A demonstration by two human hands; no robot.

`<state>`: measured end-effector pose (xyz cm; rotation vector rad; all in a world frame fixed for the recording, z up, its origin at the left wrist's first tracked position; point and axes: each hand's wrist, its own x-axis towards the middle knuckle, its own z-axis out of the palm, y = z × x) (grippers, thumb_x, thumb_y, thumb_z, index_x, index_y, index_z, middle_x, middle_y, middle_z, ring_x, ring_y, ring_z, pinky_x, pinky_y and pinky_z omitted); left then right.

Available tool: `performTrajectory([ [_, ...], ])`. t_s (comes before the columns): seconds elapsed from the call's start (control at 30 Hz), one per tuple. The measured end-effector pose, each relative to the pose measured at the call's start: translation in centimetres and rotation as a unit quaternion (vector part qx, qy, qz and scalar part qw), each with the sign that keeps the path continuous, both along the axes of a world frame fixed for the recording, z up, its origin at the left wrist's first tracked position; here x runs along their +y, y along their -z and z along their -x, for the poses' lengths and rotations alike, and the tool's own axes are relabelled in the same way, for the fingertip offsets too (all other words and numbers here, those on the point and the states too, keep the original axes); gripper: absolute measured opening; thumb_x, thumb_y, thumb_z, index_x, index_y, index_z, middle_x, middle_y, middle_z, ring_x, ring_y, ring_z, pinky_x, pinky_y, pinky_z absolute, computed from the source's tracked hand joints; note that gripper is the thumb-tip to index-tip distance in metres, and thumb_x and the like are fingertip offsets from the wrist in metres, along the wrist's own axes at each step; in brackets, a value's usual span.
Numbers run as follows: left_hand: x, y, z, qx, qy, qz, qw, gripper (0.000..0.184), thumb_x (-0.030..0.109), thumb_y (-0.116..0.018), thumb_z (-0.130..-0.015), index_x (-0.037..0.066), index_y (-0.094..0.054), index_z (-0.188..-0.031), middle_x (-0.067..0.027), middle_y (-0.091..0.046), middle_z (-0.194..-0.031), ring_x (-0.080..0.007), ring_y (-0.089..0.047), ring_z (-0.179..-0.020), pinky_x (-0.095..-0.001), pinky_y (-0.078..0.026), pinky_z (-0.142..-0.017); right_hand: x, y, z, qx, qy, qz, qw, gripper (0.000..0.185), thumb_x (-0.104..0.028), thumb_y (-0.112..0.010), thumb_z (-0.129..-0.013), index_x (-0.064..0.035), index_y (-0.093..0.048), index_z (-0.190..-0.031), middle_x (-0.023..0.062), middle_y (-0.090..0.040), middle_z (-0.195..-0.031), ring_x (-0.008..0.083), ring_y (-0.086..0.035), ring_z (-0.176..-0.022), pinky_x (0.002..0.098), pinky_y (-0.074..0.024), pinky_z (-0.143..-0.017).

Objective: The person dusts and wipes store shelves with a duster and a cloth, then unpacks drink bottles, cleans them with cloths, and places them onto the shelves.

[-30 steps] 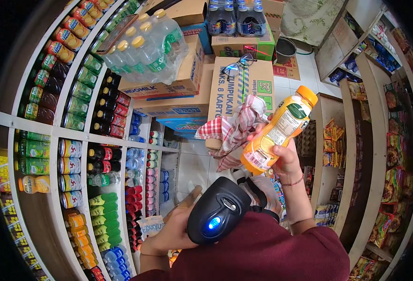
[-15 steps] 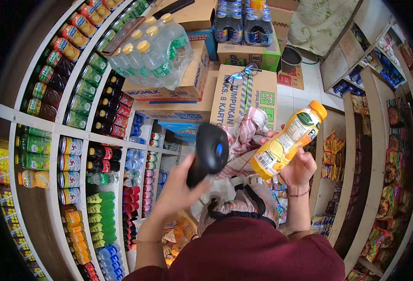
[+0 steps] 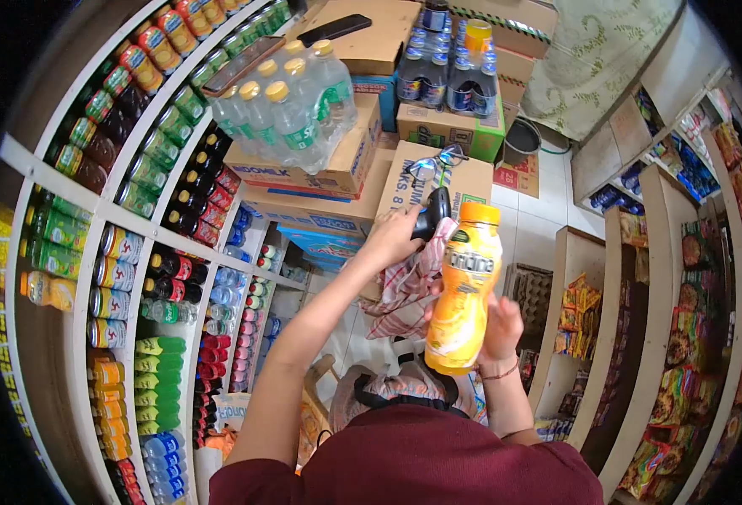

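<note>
My left hand (image 3: 395, 237) reaches forward over a cardboard carton (image 3: 472, 172), its fingers on a black handheld barcode scanner (image 3: 430, 217). A yellow-orange juice bottle (image 3: 464, 290) with an orange cap stands nearly upright in my right hand (image 3: 502, 330), its front label facing up toward me. That hand's fingers are partly hidden behind the bottle. Between my hands lies a red-and-white striped cloth (image 3: 405, 295), draped off the carton. A pair of glasses (image 3: 438, 162) rests on the carton just beyond the scanner.
Shelves of bottles and cans (image 3: 106, 303) line the left side. Shrink-wrapped bottles (image 3: 295, 109) with a phone (image 3: 240, 66) on top sit on stacked cartons. Another phone (image 3: 335, 29) lies farther back. Racks of packets (image 3: 666, 396) stand at right, with a dark bucket (image 3: 521, 139) behind.
My left hand has carried the scanner forward and right, down to the carton by the glasses. The bottle has moved left and turned more upright, now showing its front label.
</note>
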<state>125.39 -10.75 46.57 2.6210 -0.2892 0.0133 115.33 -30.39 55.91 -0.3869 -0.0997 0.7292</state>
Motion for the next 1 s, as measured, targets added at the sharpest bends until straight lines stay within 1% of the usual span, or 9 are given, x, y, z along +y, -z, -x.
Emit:
performTrajectory([
  [0.17,0.5,0.0,2.3,-0.047,-0.025,-0.032,0.998,0.062,0.027,-0.066,-0.069,0.006,-0.041,-0.122,-0.0194,-0.049,-0.11,-0.0347,-0.044,-0.108,-0.0459,-0.038,-0.087,2.5,1.3,0.0,-0.095,-0.033,0.081,0.992,0.072,-0.038,-0.069,-0.067,0.0005,-0.037,-0.119,0.0167,-0.056,-0.097,0.028,-0.059,-0.083,0.0361,-0.0518,-0.07],
  [0.23,1.1,-2.7,4.4,-0.089,-0.068,-0.048,0.993,0.049,0.029,-0.06,-0.077,0.008,-0.046,-0.119,-0.0173,-0.049,-0.111,-0.0347,-0.045,-0.106,-0.0482,-0.039,-0.085,3.8,0.9,0.3,-0.112,0.032,0.151,0.982,0.072,-0.037,-0.07,-0.067,-0.0006,-0.038,-0.12,0.0146,-0.056,-0.097,0.0248,-0.059,-0.083,0.0346,-0.0516,-0.07],
  [0.37,5.4,-8.8,13.2,-0.012,-0.066,0.341,0.938,0.031,0.017,-0.056,-0.081,0.003,-0.053,-0.109,-0.0178,-0.054,-0.1,-0.0325,-0.054,-0.09,-0.0393,-0.043,-0.08,7.0,2.2,0.4,-0.204,0.044,0.204,0.956,0.076,-0.027,-0.078,-0.061,-0.0001,-0.039,-0.12,0.011,-0.056,-0.104,0.0206,-0.058,-0.09,0.0343,-0.048,-0.081],
  [0.43,7.9,-10.9,18.4,-0.108,0.035,0.294,0.949,0.044,0.027,-0.055,-0.085,-0.002,-0.046,-0.117,-0.0201,-0.054,-0.107,-0.0312,-0.057,-0.093,-0.0352,-0.046,-0.079,9.7,2.0,0.4,-0.247,-0.03,0.199,0.948,0.075,-0.022,-0.082,-0.056,0.0018,-0.043,-0.116,0.0106,-0.057,-0.106,0.0205,-0.058,-0.094,0.0343,-0.0463,-0.084],
  [0.47,8.5,-13.1,21.4,0.024,-0.029,0.352,0.935,0.051,0.03,-0.055,-0.085,-0.002,-0.041,-0.123,-0.0198,-0.052,-0.113,-0.0287,-0.055,-0.099,-0.035,-0.046,-0.08,11.7,1.1,1.4,-0.268,-0.044,0.181,0.945,0.074,-0.021,-0.082,-0.056,0.0027,-0.045,-0.115,0.0108,-0.057,-0.106,0.0206,-0.058,-0.096,0.0342,-0.0456,-0.086],
  [0.67,13.7,-11.8,34.2,-0.065,-0.209,0.41,0.885,0.063,0.024,-0.072,-0.072,0.0,-0.042,-0.123,-0.0136,-0.054,-0.114,-0.0209,-0.054,-0.102,-0.0342,-0.047,-0.084,23.3,0.4,6.8,-0.439,-0.264,0.106,0.852,0.081,-0.01,-0.082,-0.053,0.0053,-0.042,-0.122,0.0094,-0.051,-0.115,0.0181,-0.051,-0.106,0.0322,-0.0399,-0.093],
  [0.73,14.7,-11.9,38.2,-0.095,-0.303,0.428,0.846,0.064,0.023,-0.076,-0.068,0.0,-0.045,-0.119,-0.012,-0.056,-0.112,-0.0202,-0.055,-0.101,-0.0346,-0.047,-0.084,27.0,-1.3,10.9,-0.386,-0.27,0.027,0.882,0.078,-0.005,-0.081,-0.054,0.0058,-0.043,-0.122,0.0093,-0.051,-0.114,0.0176,-0.049,-0.107,0.0315,-0.0382,-0.094],
  [0.87,16.1,-13.2,43.8,-0.235,-0.437,0.268,0.826,0.06,0.024,-0.08,-0.062,0.001,-0.052,-0.11,-0.0115,-0.06,-0.105,-0.0214,-0.059,-0.096,-0.0329,-0.046,-0.084,33.7,0.0,15.5,-0.515,-0.265,-0.07,0.812,0.062,-0.003,-0.078,-0.056,0.0009,-0.054,-0.113,0.0148,-0.052,-0.114,0.0224,-0.044,-0.113,0.0357,-0.0336,-0.096],
  [1.0,18.8,-13.8,46.2,-0.329,-0.57,0.161,0.736,0.061,0.021,-0.081,-0.059,0.003,-0.052,-0.109,-0.0135,-0.057,-0.108,-0.025,-0.058,-0.096,-0.034,-0.045,-0.085,38.6,-3.0,18.7,-0.631,-0.147,-0.07,0.758,0.041,-0.003,-0.068,-0.066,0.0005,-0.057,-0.105,0.0101,-0.055,-0.111,0.025,-0.046,-0.11,0.0356,-0.0336,-0.095],
])
